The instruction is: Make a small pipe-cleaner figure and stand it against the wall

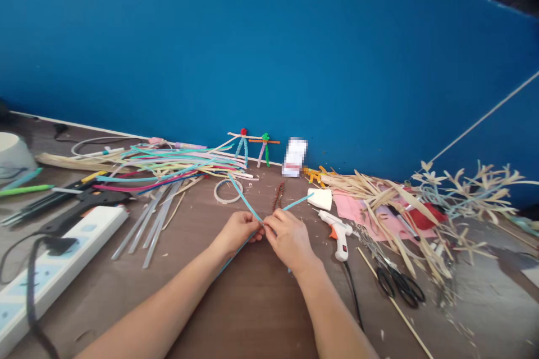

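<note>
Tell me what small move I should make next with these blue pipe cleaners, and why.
Probably twist the blue pipe cleaners tightly where they cross. Your left hand and right hand both pinch that crossing, and the ends splay outward, so a twist would likely lock the joint, much like the joints on the small pipe-cleaner figures by the wall.

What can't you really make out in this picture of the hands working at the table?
Head view:
- Where the blue pipe cleaners meet: hidden by the left hand and right hand.
- The white item by the wall: pixel-blurred.
- The white bowl: cut off by the left edge.
- The white power strip: cut off by the left and bottom edges.
</note>
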`<act>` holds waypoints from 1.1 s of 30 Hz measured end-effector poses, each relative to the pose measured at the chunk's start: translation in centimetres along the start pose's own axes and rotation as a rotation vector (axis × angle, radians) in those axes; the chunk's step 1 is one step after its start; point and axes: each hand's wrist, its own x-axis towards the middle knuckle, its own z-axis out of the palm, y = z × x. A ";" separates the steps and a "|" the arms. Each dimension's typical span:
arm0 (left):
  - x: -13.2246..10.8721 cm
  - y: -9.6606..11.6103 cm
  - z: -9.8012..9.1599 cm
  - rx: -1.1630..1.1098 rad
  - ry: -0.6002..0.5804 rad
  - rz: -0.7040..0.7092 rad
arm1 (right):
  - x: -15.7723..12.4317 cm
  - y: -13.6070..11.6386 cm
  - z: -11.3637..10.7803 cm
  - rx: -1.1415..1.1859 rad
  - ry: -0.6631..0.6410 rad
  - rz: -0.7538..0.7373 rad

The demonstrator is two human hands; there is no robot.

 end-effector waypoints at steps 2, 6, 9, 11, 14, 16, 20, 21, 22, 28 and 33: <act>0.0 -0.1 0.1 -0.003 0.001 0.018 | 0.1 -0.1 0.0 -0.037 -0.004 0.000; 0.2 -0.5 0.1 0.012 0.030 0.076 | 0.4 -0.7 0.1 -0.105 -0.024 0.010; 0.3 -0.5 0.0 0.035 0.070 0.112 | 0.9 -1.2 -0.1 -0.144 -0.059 0.017; 0.4 -0.3 -0.1 0.035 0.080 0.116 | 1.4 -1.5 -0.3 -0.165 -0.094 -0.007; 0.5 -0.1 -0.3 -0.014 0.065 0.078 | 2.5 -1.6 -1.0 -0.213 -0.162 -0.134; 0.5 0.1 -0.4 -0.081 0.049 0.043 | 3.1 -1.5 -1.4 -0.252 -0.207 -0.251; 0.6 0.2 -0.7 -0.173 0.033 -0.020 | 4.3 -1.5 -2.0 -0.304 -0.276 -0.406; 0.6 0.2 -0.8 -0.181 0.029 -0.028 | 4.5 -1.5 -2.0 -0.309 -0.292 -0.419; 0.7 0.2 -0.9 -0.187 0.025 -0.034 | 4.8 -1.5 -2.1 -0.309 -0.307 -0.426; 1.1 -0.2 -1.0 -0.232 0.023 -0.010 | 5.5 -1.4 -1.9 -0.256 -0.347 -0.366; 1.0 -0.5 -0.5 -0.168 0.119 0.216 | 5.1 -1.3 -1.8 -0.151 -0.261 -0.102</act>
